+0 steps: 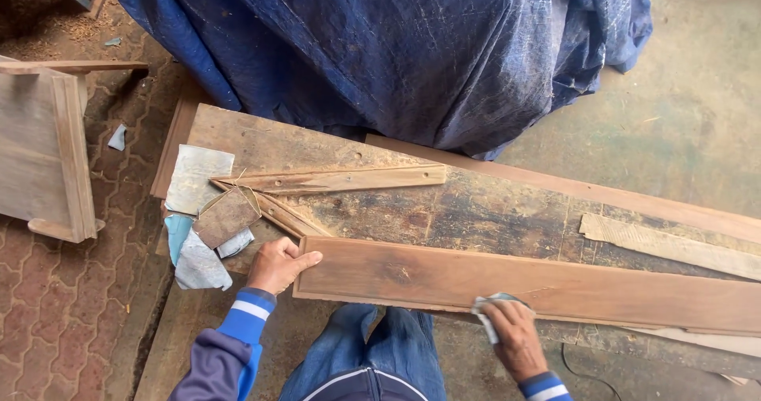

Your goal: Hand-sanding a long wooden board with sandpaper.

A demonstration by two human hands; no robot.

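Reddish-brown wood fills the near view: a long, flat plank (523,286) lies along the near edge of a worn wooden workbench (444,211), directly in front of your knees in blue denim. Your right hand (514,339) is closed around a folded, pale piece of sandpaper (490,312), pressing it against the plank's near edge. Your left hand (277,265) lies flat at the plank's left end, fingers spread open over the corner and gripping nothing — it seems placed there to steady the board against the rubbing.

Just left of that hand, at the workbench's left edge, sits a loose pile of sandpaper sheets (208,211) in grey, brown and pale blue, kept within easy reach. Behind the plank, two thin wooden strips (333,181) meet in a narrow point towards the left. Another pale strip (674,246) lies near the right end, and a long board (618,196) runs along the far edge.

Beyond the workbench, a large blue tarpaulin (396,52) is draped over something bulky — what it covers is fully hidden. At the left, on the brick floor, stands part of a wooden frame (47,151), cut off by the picture's edge. The plank's right end also runs out of view, so its full length cannot be told.
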